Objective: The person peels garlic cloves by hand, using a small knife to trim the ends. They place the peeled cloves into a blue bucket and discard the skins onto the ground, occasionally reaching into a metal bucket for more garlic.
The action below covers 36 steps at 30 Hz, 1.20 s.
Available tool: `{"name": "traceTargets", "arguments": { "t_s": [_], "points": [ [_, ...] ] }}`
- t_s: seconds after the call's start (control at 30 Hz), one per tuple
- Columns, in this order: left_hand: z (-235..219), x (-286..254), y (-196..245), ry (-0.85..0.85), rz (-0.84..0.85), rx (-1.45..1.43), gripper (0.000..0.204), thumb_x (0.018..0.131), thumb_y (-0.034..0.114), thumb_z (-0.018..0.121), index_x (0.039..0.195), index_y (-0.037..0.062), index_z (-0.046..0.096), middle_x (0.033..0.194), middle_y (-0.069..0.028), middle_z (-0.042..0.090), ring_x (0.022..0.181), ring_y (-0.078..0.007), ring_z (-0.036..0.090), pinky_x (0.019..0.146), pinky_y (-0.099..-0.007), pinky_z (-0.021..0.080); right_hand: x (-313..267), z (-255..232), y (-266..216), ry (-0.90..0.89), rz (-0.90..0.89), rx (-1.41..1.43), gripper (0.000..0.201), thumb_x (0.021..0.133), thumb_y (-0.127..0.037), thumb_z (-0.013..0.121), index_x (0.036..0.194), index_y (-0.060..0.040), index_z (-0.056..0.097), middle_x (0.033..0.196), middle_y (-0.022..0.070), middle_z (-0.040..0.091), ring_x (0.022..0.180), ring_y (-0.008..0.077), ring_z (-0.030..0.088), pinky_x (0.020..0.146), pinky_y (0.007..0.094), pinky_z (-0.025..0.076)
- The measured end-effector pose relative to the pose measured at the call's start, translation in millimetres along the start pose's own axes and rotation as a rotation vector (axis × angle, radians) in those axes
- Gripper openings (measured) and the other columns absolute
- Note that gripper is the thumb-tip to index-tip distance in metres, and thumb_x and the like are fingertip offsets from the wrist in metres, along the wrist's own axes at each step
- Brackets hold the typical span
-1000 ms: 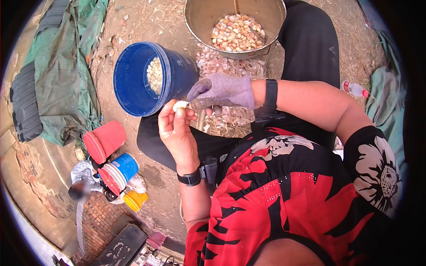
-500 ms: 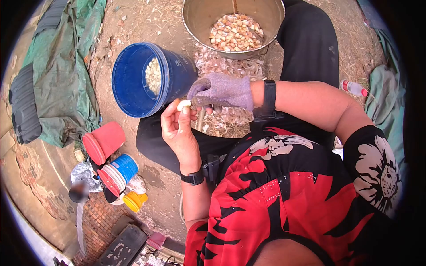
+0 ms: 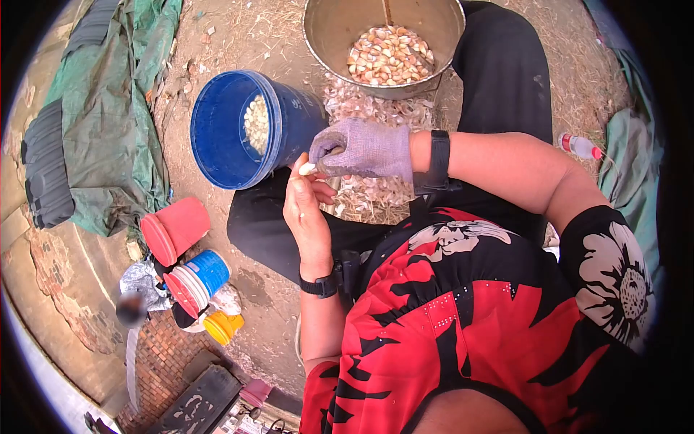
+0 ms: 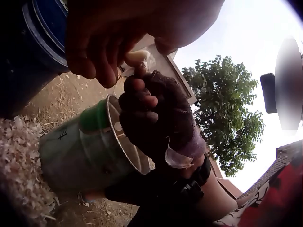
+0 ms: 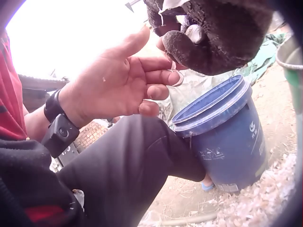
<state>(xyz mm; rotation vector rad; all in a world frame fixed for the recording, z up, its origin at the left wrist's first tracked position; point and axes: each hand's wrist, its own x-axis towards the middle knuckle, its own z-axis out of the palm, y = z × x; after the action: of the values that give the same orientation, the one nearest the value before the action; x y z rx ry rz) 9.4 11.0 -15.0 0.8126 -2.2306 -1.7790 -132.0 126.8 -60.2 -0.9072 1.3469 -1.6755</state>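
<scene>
My bare left hand (image 3: 306,217) has its fingers fairly straight and its thumb apart, with fingertips right by the glove. In the right wrist view this left hand (image 5: 125,85) shows its palm, and a white scrap lies at a fingertip. My right hand (image 3: 365,148), in a dirty lilac work glove, pinches a pale garlic clove (image 3: 308,168). From the left wrist, the clove (image 4: 137,57) appears at the glove's tip, beside the left fingers. A papery garlic skin (image 4: 178,157) hangs near the glove's cuff. Another pale piece (image 5: 194,33) is tucked in the curled glove.
A blue bucket (image 3: 206,137) holding peeled cloves (image 3: 256,124) stands beyond the left hand. Farther off is a metal pail (image 3: 318,47) of unpeeled cloves (image 3: 390,56). Garlic skins (image 3: 369,195) cover the ground between the legs. Red, blue and yellow buckets and another person are at left.
The left thumb and fingers, earlier pinching the clove, have come off it, and the clove is now at the gloved fingertips. The left hand has shifted slightly right and down.
</scene>
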Motion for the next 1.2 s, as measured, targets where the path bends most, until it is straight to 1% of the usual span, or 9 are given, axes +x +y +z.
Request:
{"name": "traceTargets", "arguments": {
  "t_s": [0.13,0.27,0.43,0.63,0.7,0.83,0.93,1.1,1.2],
  "points": [
    [-1,2,-6,-0.060,-0.112,-0.046,0.055,0.105,0.047,0.040,0.124,-0.0015,0.057,0.078,-0.0043,0.057,0.064,-0.0079,0.052,0.056,-0.0227,0.041,-1,5,6,-0.036,-0.070,0.031,0.021,0.091,-0.024,0.066,0.095,-0.0041,0.069,0.082,0.0012,0.066,0.069,0.0064,0.057,0.063,0.0247,0.046],
    [4,9,-3,-0.088,-0.253,-0.431,0.053,0.105,0.048,0.038,0.118,-0.0004,0.058,0.071,-0.0062,0.057,0.056,-0.0120,0.049,0.051,-0.0240,0.037,-12,-3,-14,-0.177,0.219,0.439,0.025,0.092,-0.027,0.066,0.102,-0.0043,0.069,0.083,0.0004,0.066,0.068,0.0061,0.058,0.061,0.0221,0.047],
    [-15,20,-2,-0.087,-0.264,-0.687,0.046,0.104,0.038,0.044,0.127,-0.0009,0.054,0.088,-0.0071,0.062,0.069,-0.0136,0.055,0.051,-0.0229,0.040,-8,0,3,-0.093,0.220,0.756,0.030,0.095,-0.032,0.063,0.107,-0.0048,0.067,0.083,0.0023,0.066,0.065,0.0090,0.062,0.056,0.0203,0.048],
    [-21,15,-1,-0.069,-0.233,-0.617,0.033,0.100,0.032,0.057,0.117,0.0036,0.060,0.089,-0.0042,0.060,0.065,-0.0100,0.053,0.049,-0.0227,0.039,4,-4,35,-0.135,0.310,1.283,0.043,0.102,-0.039,0.051,0.126,-0.0042,0.055,0.110,0.0134,0.065,0.101,0.0266,0.068,0.091,0.0370,0.055],
    [-10,10,-6,-0.066,-0.265,-0.413,0.024,0.099,0.025,0.062,0.109,0.0036,0.063,0.077,-0.0006,0.058,0.057,-0.0063,0.048,0.044,-0.0219,0.034,1,1,24,0.054,0.421,1.159,0.044,0.102,-0.036,0.049,0.132,-0.0031,0.052,0.121,0.0124,0.063,0.111,0.0218,0.063,0.099,0.0348,0.051],
    [19,8,-4,0.066,-0.012,0.392,0.019,0.095,0.018,0.068,0.097,-0.0004,0.065,0.083,-0.0016,0.063,0.075,-0.0057,0.052,0.068,-0.0202,0.043,2,17,39,0.010,0.365,1.086,0.046,0.102,-0.032,0.050,0.139,-0.0047,0.047,0.130,0.0093,0.059,0.119,0.0175,0.057,0.104,0.0320,0.046],
    [15,10,-19,0.071,0.048,0.462,0.014,0.096,0.016,0.066,0.100,0.0022,0.065,0.080,0.0004,0.061,0.068,-0.0040,0.051,0.060,-0.0194,0.042,-5,14,39,-0.086,0.162,0.683,0.046,0.102,-0.025,0.050,0.146,-0.0122,0.043,0.135,0.0071,0.055,0.122,0.0153,0.054,0.103,0.0290,0.044],
    [4,5,-5,0.060,-0.064,-0.033,0.013,0.096,0.011,0.063,0.108,0.0056,0.063,0.075,0.0039,0.056,0.053,-0.0002,0.041,0.045,-0.0169,0.032,3,-1,21,0.139,0.265,1.031,0.035,0.095,-0.031,0.063,0.117,-0.0048,0.065,0.106,0.0063,0.069,0.090,0.0130,0.064,0.078,0.0278,0.052],
    [-6,4,-4,0.098,0.039,0.041,0.013,0.096,0.008,0.063,0.108,0.0047,0.063,0.076,0.0044,0.056,0.055,0.0002,0.041,0.047,-0.0163,0.032,5,-15,14,0.127,0.388,-0.252,0.033,0.088,-0.033,0.068,0.097,-0.0013,0.069,0.090,0.0105,0.070,0.076,0.0191,0.065,0.073,0.0340,0.052]
  ]
}}
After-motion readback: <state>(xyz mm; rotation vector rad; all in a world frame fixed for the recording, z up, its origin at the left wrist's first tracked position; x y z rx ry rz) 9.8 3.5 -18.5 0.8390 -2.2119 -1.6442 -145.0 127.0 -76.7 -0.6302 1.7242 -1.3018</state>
